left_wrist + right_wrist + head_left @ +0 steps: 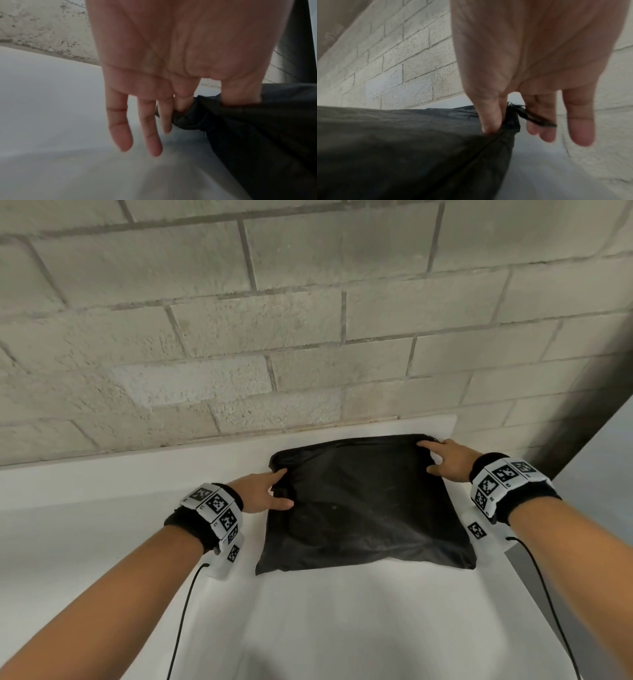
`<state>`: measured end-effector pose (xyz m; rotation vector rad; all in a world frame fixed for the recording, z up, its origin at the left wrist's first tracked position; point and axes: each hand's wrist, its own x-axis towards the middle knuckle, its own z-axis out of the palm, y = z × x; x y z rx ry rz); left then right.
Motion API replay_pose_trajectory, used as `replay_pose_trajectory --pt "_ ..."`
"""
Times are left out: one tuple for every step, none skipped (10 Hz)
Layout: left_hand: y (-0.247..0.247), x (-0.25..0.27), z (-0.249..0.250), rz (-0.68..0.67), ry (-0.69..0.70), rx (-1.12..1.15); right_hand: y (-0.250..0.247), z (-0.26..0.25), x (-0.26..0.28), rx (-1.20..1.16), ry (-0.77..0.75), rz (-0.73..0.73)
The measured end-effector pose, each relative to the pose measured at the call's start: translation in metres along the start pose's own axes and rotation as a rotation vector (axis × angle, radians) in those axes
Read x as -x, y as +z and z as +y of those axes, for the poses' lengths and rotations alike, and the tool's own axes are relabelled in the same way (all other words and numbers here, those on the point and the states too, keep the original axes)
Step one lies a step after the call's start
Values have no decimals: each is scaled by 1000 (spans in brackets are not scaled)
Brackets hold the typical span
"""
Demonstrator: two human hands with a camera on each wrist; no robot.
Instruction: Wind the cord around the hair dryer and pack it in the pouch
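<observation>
A black pouch (366, 505) lies flat on a white table (342, 628), stretched between the two hands, its far edge close to a pale brick wall (274, 320). The left hand (260, 491) pinches the pouch's far left corner between thumb and forefinger; in the left wrist view the other three fingers (120, 129) hang straight and loose above the table, touching nothing. The right hand (445, 460) pinches the far right corner the same way, thumb on top of the cloth, with the remaining fingers (580, 121) hanging free past the edge. A short black tab or cord end (534, 117) sticks out from that corner beside the right hand; it is blurred, so what it is cannot be told.

The hair dryer and its cord do not show in any view. The pouch bulges slightly, but the cloth hides whatever is inside. The far edge of the pouch is too dark to tell whether it is open or fastened. Both wrist views are soft and dim, and each cuts off most of the pouch. Each wrist wears a band (219, 508) with black-and-white markers.
</observation>
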<state>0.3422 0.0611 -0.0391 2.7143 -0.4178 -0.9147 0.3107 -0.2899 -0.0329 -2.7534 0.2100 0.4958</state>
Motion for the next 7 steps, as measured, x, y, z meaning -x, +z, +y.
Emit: replay_pose_trajectory --pt "4 -4 -4 -53 -56 -2 3 -1 3 19 30 -57" --pt "8 -3 -5 -2 -52 13 4 -1 9 39 46 -58" --pt "8 4 -2 64 -40 56 1 -4 18 38 40 -56" --pt "4 13 -1 104 -23 59 -6 -9 31 40 28 -31" --pt "-3 28 3 112 -21 54 -11 -19 50 56 14 -30" --pt "-14 47 15 85 5 17 -12 -27 65 70 -23 -16" --pt "-23 71 30 46 22 -15 -10 -37 82 66 -58 -45"
